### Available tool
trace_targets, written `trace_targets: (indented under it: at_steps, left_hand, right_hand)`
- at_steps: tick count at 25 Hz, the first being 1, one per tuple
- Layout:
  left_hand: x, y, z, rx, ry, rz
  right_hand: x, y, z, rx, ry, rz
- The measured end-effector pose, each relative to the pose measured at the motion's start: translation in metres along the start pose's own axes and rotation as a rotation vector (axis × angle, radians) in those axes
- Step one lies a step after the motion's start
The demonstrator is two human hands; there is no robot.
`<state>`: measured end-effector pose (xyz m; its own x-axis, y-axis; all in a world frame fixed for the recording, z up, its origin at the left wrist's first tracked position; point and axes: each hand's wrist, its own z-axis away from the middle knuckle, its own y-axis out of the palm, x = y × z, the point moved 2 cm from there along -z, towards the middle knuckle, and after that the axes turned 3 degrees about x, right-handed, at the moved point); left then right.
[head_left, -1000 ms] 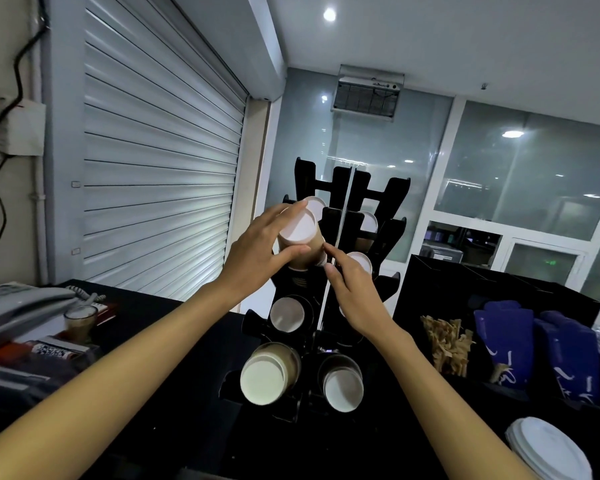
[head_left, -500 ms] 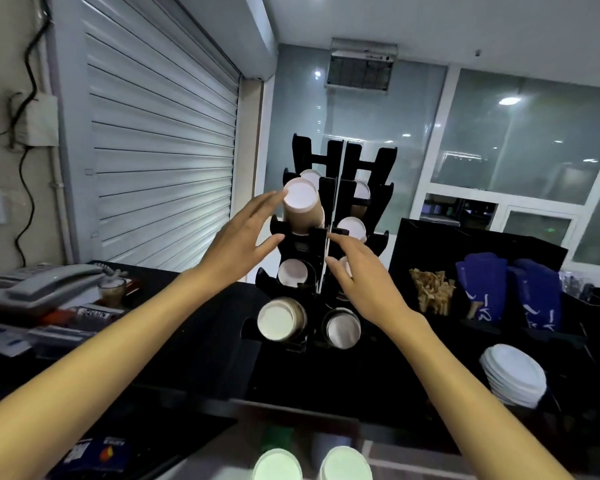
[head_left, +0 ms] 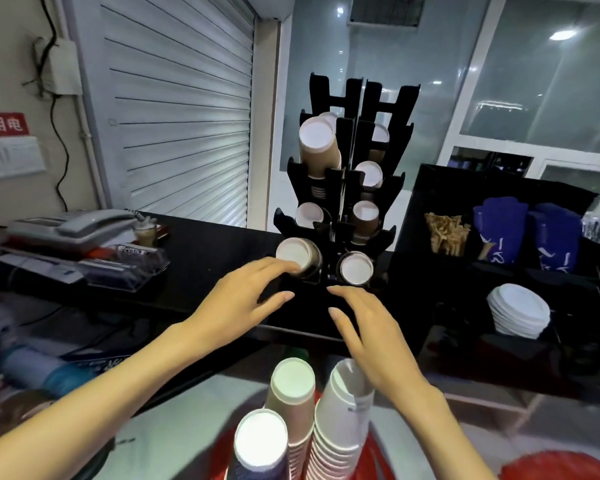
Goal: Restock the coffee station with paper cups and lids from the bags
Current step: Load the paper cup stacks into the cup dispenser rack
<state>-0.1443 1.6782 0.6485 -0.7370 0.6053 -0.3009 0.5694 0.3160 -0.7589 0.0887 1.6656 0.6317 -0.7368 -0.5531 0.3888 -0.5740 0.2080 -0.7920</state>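
Note:
A black tiered cup rack [head_left: 349,188] stands on the dark counter, with brown paper cups in its slots; a stack of cups [head_left: 317,143] sits in the upper left slot. My left hand [head_left: 243,303] hovers below the rack with relaxed fingers, its fingertips near the lowest left cup [head_left: 297,258], holding nothing. My right hand [head_left: 371,334] is open and empty above three stacks of upturned paper cups [head_left: 340,420] at the bottom of the view. A pile of white lids [head_left: 518,311] lies to the right.
A black organiser [head_left: 499,188] at the right holds wooden stirrers [head_left: 445,233] and blue sleeves [head_left: 499,233]. A grey telephone [head_left: 70,225] and papers lie at the left. Red bag plastic [head_left: 561,465] shows at the bottom right. A roller shutter is behind.
Both hands have let go of the cup stack in the upper rack slot and dropped down toward me. The view tilted down, so the loose cup stacks came into sight.

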Motion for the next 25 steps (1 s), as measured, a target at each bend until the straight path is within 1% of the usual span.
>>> trace_targets:
  at_steps: [6,9,12,18,22,25]
  left_hand:
    - [-0.018,0.017,0.069,0.103,-0.105,0.037]
    - [-0.037,0.021,0.104,0.114,-0.197,0.072]
    - [-0.061,0.027,0.138,0.089,-0.301,0.170]
    - [-0.092,0.057,0.212,0.003,-0.525,0.306]
    - [-0.103,0.076,0.233,-0.003,-0.675,0.396]
    - [-0.097,0.085,0.241,0.012,-0.699,0.381]
  right_hand:
    - [0.017,0.023,0.064,0.023,-0.033,-0.122]
    - [0.027,0.031,0.092,0.061,-0.062,-0.179]
    - [0.027,0.041,0.117,0.119,-0.034,-0.253]
    - [0.024,0.080,0.197,0.203,0.200,-0.455]
    - [0.021,0.101,0.220,0.295,0.302,-0.449]
    - [0.020,0.104,0.223,0.296,0.354,-0.472]
